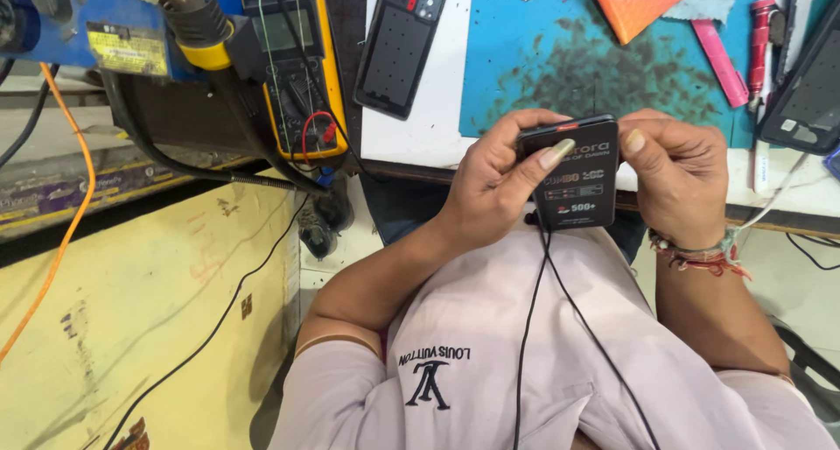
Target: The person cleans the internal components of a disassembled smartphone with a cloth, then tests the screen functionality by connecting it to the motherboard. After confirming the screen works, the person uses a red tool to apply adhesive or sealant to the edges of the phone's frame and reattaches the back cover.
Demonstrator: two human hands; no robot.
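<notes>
Above the lap, left hand (494, 183) and right hand (678, 183) grip a small black box (573, 177) (edge-on); prying it open likely needs thumbnail purchase.

The left hand (494, 183) and the right hand (678, 179) hold a small black box (573, 183) between them; a yellow meter (293, 60) sits near; a black phone back (402, 43), maybe, lies on the blue mat (560, 56).

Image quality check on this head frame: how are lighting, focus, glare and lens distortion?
Head view: bright, even light with soft shadows only; left hand, right hand and the small black box they hold are sharp; mild glare whitens the white sheet beside the blue mat; wide-angle stretch bends the yellow multimeter and bench edge near the frame's borders; no motion blur evident.
</notes>
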